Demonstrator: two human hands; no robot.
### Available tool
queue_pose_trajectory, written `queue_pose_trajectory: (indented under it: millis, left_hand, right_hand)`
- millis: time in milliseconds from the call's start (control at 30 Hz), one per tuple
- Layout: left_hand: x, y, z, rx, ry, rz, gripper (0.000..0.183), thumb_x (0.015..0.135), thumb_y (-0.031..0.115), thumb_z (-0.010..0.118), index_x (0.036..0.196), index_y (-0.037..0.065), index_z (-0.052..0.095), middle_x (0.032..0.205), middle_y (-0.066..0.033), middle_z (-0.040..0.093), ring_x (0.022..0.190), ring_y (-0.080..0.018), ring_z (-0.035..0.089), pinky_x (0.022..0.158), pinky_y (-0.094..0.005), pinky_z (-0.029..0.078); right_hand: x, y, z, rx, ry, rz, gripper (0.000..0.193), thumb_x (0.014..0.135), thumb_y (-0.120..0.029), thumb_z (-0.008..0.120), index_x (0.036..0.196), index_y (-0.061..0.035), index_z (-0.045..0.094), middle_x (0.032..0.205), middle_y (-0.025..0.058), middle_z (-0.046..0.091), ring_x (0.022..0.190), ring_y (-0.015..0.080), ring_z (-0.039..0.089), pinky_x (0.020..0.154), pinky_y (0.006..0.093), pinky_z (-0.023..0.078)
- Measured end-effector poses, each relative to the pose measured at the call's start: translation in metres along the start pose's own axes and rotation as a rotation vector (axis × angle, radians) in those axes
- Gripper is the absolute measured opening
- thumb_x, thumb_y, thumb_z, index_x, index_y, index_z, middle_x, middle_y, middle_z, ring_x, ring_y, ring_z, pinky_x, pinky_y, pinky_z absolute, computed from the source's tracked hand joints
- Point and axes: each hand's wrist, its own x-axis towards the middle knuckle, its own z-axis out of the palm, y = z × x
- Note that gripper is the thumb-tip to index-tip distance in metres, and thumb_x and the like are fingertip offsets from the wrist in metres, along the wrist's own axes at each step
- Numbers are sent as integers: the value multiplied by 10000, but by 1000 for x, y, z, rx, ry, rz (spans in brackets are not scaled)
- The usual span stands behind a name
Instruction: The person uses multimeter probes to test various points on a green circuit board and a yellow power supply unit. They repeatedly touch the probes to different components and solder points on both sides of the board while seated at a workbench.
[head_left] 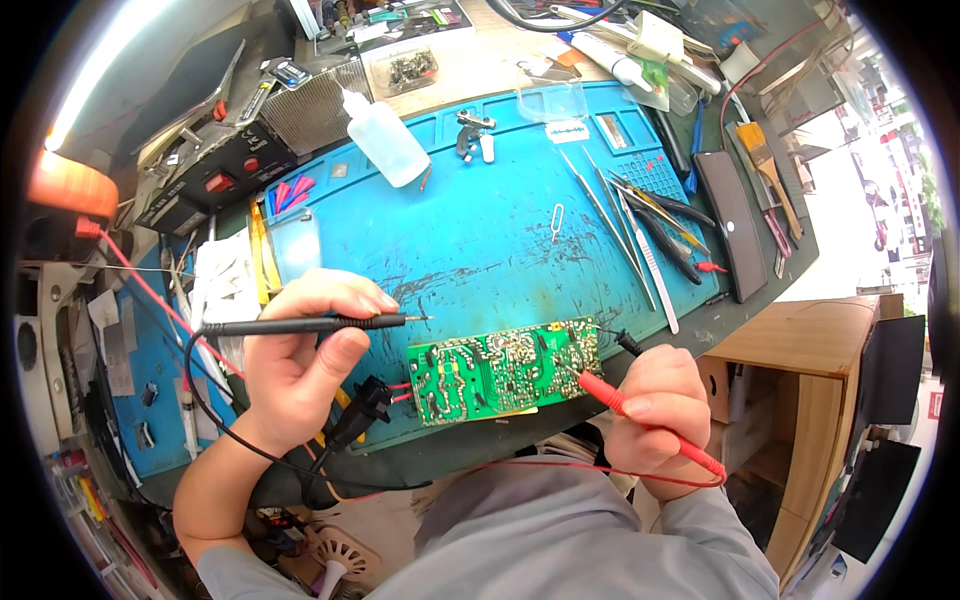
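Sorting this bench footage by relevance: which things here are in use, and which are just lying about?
In use:
left hand holding black probe
right hand holding red probe
green circuit board

Lying about:
squeeze bottle
tweezers
brush
dark phone
blue mat

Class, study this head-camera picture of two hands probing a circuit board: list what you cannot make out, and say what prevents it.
- Green circuit board, head view: solder joints too small to tell which one the red probe touches.
- Right hand: covers the red probe's grip.
- Black probe in left hand: its cable leaves under the forearm; other end hidden.
- Small clear box of parts: too small, bent by fisheye rim.
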Motion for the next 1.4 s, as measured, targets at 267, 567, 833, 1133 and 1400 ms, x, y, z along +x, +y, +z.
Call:
queue_pose_trajectory:
  millis: [267, 567, 833, 1133, 1400]
  left_hand:
    - [5, -4, -7, 127, -86, 81, 165, 897, 145, 736, 983, 21, 666, 960, -136, 701, 889, -251, 652, 800, -347, 499]
    - [8, -3, -11, 173, -152, 103, 147, 876, 143, 743, 962, 58, 658, 935, -96, 708, 840, -241, 645, 787, -355, 459]
    - [7, -4, -11, 154, -158, 116, 128, 876, 84, 704, 978, 48, 636, 927, -101, 692, 834, -243, 644, 786, -356, 458]
    - [4, -4, -9, 218, -165, 126, 108, 884, 91, 704, 962, 54, 640, 920, -93, 693, 849, -242, 644, 807, -367, 458]
    - [8, -1, -4, 227, -191, 145, 145, 874, 117, 747, 974, 48, 668, 972, -112, 716, 881, -237, 640, 818, -341, 479]
  right_hand:
    - [-7, 7, 13, -133, 101, -65, 392, 1059, -384, 457, 861, -97, 638, 686, -12, 563, 570, 143, 477, 545, 290, 346]
    - [-9, 3, 16, -147, 74, -42, 377, 1054, -378, 396, 877, -99, 579, 714, 1, 506, 637, 150, 427, 615, 313, 324]
    - [-8, 3, 16, -157, 53, -55, 374, 1058, -383, 398, 892, -100, 576, 712, 0, 508, 634, 145, 432, 603, 310, 326]
    - [3, -3, 19, -158, 88, -96, 385, 1054, -408, 480, 897, -88, 624, 721, 3, 578, 596, 146, 495, 559, 298, 362]
    - [11, -4, 9, -224, 30, -65, 399, 1047, -433, 499, 897, -87, 631, 730, 4, 596, 598, 148, 499, 543, 287, 388]
